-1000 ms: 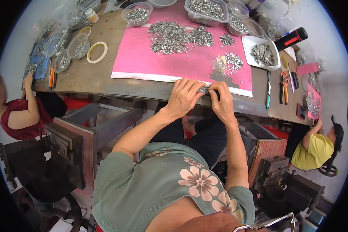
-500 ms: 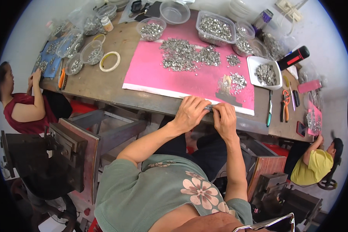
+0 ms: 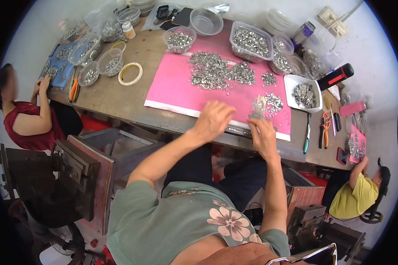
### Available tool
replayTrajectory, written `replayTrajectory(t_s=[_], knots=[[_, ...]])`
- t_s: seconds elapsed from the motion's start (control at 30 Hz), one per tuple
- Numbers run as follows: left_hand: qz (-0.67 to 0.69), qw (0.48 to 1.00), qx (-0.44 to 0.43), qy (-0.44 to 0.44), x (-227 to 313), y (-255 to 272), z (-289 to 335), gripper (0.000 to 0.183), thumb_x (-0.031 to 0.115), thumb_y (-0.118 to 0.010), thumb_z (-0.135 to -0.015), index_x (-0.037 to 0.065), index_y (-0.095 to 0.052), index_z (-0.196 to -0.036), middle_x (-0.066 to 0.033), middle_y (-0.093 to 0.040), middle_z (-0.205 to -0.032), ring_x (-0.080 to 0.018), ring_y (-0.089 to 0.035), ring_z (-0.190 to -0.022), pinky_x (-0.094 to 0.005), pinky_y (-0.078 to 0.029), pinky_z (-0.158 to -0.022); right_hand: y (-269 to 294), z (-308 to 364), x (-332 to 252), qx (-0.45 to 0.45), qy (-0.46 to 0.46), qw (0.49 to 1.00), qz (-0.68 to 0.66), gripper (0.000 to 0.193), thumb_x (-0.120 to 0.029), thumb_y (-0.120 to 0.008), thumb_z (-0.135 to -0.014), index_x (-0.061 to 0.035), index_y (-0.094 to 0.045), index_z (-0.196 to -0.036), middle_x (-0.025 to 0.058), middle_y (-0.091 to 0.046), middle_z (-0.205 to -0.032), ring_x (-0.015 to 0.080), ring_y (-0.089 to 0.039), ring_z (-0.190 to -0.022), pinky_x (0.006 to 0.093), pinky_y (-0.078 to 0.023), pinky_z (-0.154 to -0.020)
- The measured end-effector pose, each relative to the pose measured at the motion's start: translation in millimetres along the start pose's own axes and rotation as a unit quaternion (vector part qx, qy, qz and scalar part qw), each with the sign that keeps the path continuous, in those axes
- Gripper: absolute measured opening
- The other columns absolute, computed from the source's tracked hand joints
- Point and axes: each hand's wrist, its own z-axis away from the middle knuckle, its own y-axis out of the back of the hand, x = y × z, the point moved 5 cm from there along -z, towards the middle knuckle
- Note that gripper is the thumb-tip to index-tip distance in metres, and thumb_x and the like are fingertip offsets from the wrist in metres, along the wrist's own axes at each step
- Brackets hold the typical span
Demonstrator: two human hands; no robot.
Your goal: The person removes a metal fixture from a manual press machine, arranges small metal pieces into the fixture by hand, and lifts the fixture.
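My left hand (image 3: 214,120) is lifted over the front edge of the pink mat (image 3: 170,88), its fingers smeared by motion. Beside it, my right hand (image 3: 264,138) is closed at the mat's front edge, with thumb and fingers pinched together; whatever they hold is hidden. Just beyond the right hand lies a small spread of silvery metal pieces (image 3: 274,103), next to a worn grey patch on the mat. A larger heap of the same small metal pieces (image 3: 208,70) covers the middle of the mat.
Clear tubs of metal pieces (image 3: 251,44) and a white tray (image 3: 288,90) stand behind and right. Orange-handled pliers (image 3: 325,130) and a green-handled tool (image 3: 306,137) lie right. A tape roll (image 3: 130,73) lies left. Co-workers sit at both sides.
My hands, which were together on a small grey piece at the table edge, have come apart. The left has moved up and left; the right has shifted slightly right.
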Motion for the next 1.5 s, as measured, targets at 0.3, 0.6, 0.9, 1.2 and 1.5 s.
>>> replayTrajectory(t_s=[0.3,0.6,0.9,1.2,1.5], knots=[[-0.147,0.989,0.007,-0.029,-85.5,-1.0,-70.5,0.011,0.01,-0.072,-0.084,0.01,-0.073,-0.095,-0.0058,-0.06,-0.092,-0.0264,-0.055,-0.097,-0.0407,-0.04,-0.089,-71.3,-113.0,33.0,0.02,0.018,0.999,0.045,0.011,-0.008,-0.068,-0.088,-0.003,-0.073,-0.097,0.0165,-0.062,-0.087,0.036,-0.063,-0.083,0.0454,-0.05,-0.071],[-0.144,0.989,-0.01,-0.029,-99.2,6.2,-73.1,0.009,0.014,-0.073,-0.083,0.011,-0.074,-0.091,-0.0069,-0.062,-0.092,-0.027,-0.054,-0.099,-0.0435,-0.038,-0.092,-85.9,-126.3,50.1,-0.044,-0.04,0.996,0.064,0.014,-0.014,-0.072,-0.083,-0.0017,-0.071,-0.089,0.0168,-0.068,-0.09,0.0361,-0.065,-0.087,0.0475,-0.049,-0.082],[-0.166,0.983,-0.077,0.006,-100.9,-12.0,-76.7,0.011,0.019,-0.074,-0.084,0.016,-0.075,-0.094,-0.0051,-0.062,-0.091,-0.0249,-0.055,-0.096,-0.0418,-0.035,-0.089,-84.8,-130.8,49.2,-0.058,-0.049,0.996,0.048,0.018,-0.018,-0.074,-0.083,-0.0012,-0.07,-0.086,0.0175,-0.07,-0.089,0.0367,-0.066,-0.085,0.0484,-0.048,-0.08],[-0.161,0.985,-0.067,-0.002,-103.3,-20.1,-75.3,0.008,0.017,-0.071,-0.086,0.012,-0.072,-0.092,-0.0059,-0.066,-0.09,-0.0257,-0.058,-0.093,-0.0445,-0.036,-0.092,-72.0,-111.2,47.4,-0.037,-0.022,0.995,0.087,0.013,-0.012,-0.067,-0.088,0.0,-0.068,-0.091,0.0193,-0.07,-0.087,0.0377,-0.067,-0.085,0.0465,-0.05,-0.077],[-0.094,0.992,-0.019,-0.084,-50.1,10.1,-40.8,0.004,0.015,-0.071,-0.086,0.014,-0.07,-0.091,-0.0015,-0.062,-0.089,-0.0226,-0.056,-0.091,-0.04,-0.037,-0.093,-11.8,-7.3,2.1,-0.025,-0.109,0.986,-0.123,0.008,-0.006,-0.067,-0.091,0.0011,-0.065,-0.093,0.0148,-0.067,-0.09,0.0327,-0.064,-0.084,0.0392,-0.048,-0.076]])
